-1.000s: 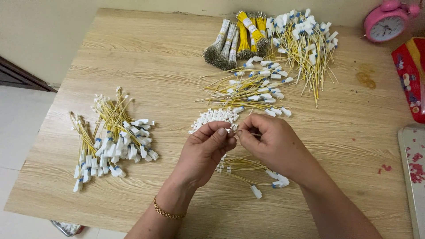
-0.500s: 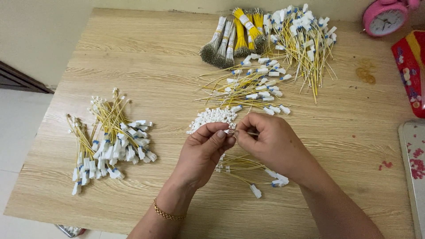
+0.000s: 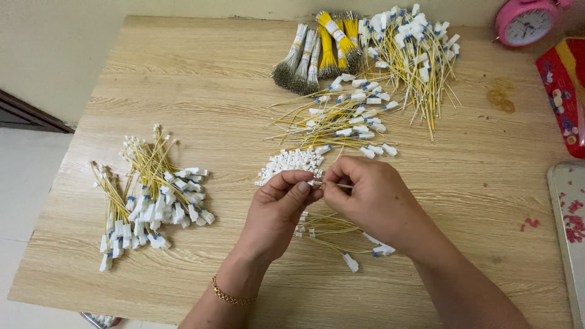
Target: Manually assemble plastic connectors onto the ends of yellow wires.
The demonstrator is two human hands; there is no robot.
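red packet (image 3: 559,91) | table's right edge, beside pink clock (image 3: 524,23) | flat, red with yellow stripe and small coloured pictures | partly cut off by frame | no signs or screens

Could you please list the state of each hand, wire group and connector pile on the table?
left hand: pinching a small white connector.
right hand: pinching a wire end at the connector.
white connector pile: loose heap.
left wire pile: fitted with connectors.
banded wire bundles: tied.
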